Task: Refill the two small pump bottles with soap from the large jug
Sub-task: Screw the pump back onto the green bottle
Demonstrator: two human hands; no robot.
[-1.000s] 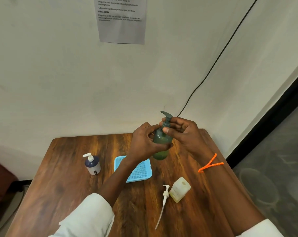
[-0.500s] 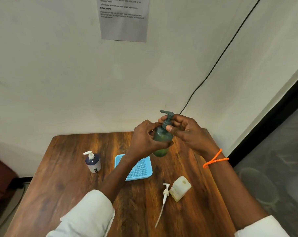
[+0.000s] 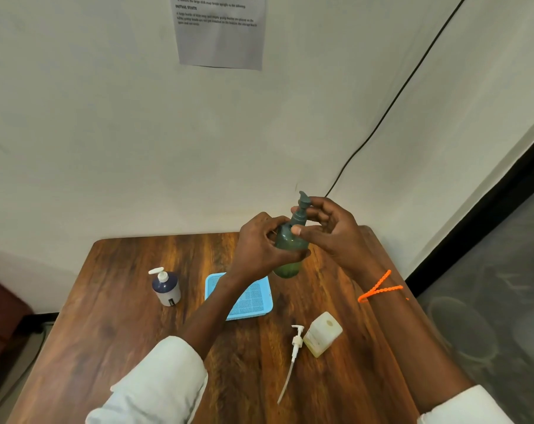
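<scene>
Taking the blue tray (image 3: pixel 253 304) as landmark: left of it stands the dark blue pump bottle (image 3: pixel 167 289), with bare worktop (image 3: pixel 112 316) between the two and more bare wood beyond the bottle to the left edge. Nearer the person and to the tray's right, the pale square jug (image 3: pixel 322 335) and the loose white pump (image 3: pixel 295 347) lie just beside each other, narrowing that passage. The left forearm (image 3: pixel 216 307) crosses over the tray's near left part. Behind the tray, the wall (image 3: pixel 137 148) closes off the worktop.
</scene>
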